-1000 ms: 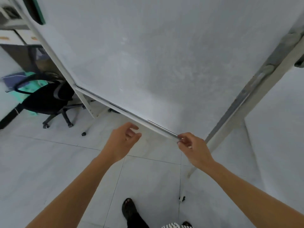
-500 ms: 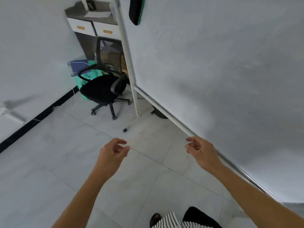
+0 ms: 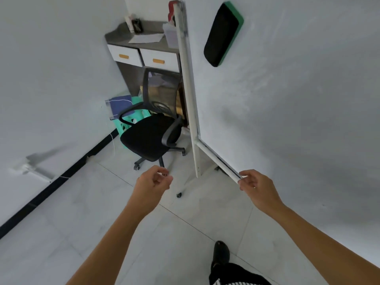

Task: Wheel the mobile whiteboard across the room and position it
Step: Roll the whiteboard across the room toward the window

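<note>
The mobile whiteboard (image 3: 287, 103) fills the right half of the view, its white left post (image 3: 189, 95) standing upright. A black and green eraser (image 3: 223, 33) sticks to its face. A black caster (image 3: 178, 195) of its base rests on the tiled floor. My right hand (image 3: 257, 188) pinches the board's bottom rail (image 3: 218, 159) from the front, and the rail disappears behind the hand. My left hand (image 3: 153, 182) hovers in the air left of the post, fingers loosely curled, holding nothing and touching nothing.
A black office chair (image 3: 150, 136) stands just left of the board's post. Behind it is a grey desk (image 3: 144, 56) with two white drawers, and a green stool (image 3: 133, 120). A white wall with black baseboard (image 3: 51, 186) runs along the left. My foot (image 3: 221, 254) is below.
The view has swung left, bringing the chair, desk and board's left post into sight. My right hand let go of the rail, then closed on it again nearer the left post.
</note>
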Demonstrator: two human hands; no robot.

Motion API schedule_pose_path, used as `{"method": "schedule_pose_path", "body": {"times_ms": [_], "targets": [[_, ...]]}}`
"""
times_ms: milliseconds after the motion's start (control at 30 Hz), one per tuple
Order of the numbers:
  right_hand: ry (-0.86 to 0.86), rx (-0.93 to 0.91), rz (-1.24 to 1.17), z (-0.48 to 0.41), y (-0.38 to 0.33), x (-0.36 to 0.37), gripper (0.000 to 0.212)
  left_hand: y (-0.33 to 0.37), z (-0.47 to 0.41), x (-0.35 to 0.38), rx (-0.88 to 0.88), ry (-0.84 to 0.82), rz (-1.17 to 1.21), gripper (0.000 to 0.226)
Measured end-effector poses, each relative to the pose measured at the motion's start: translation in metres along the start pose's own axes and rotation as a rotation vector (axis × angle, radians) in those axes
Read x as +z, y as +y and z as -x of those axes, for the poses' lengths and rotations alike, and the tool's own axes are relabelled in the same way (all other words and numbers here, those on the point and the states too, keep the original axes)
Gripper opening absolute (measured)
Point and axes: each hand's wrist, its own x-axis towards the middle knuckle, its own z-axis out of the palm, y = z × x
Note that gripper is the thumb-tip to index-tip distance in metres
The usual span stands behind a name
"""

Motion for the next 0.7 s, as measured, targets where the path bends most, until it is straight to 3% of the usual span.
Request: {"method": "schedule_pose_path", "body": {"times_ms": [233,400,533,700], "targets": [[-0.013,-0.084,0.042,-0.130,-0.093,0.041,0.019,0.054,-0.152,-0.069,0.090,0.030,0.028,0.015],[0.007,-0.122,0.085,-0.204,-0.145,0.074,0.023,0.078,-0.259,-0.101,0.186,-0.025,0.043,0.029],[0.131,-0.087,0.152,-0.270,-0.178,0.105,0.030,0.109,-0.353,-0.116,0.358,-0.191,0.089,0.043],[0.295,0.111,0.238,-0.342,-0.211,0.137,0.042,0.156,-0.460,-0.117,0.524,-0.519,0.108,0.076]]}}
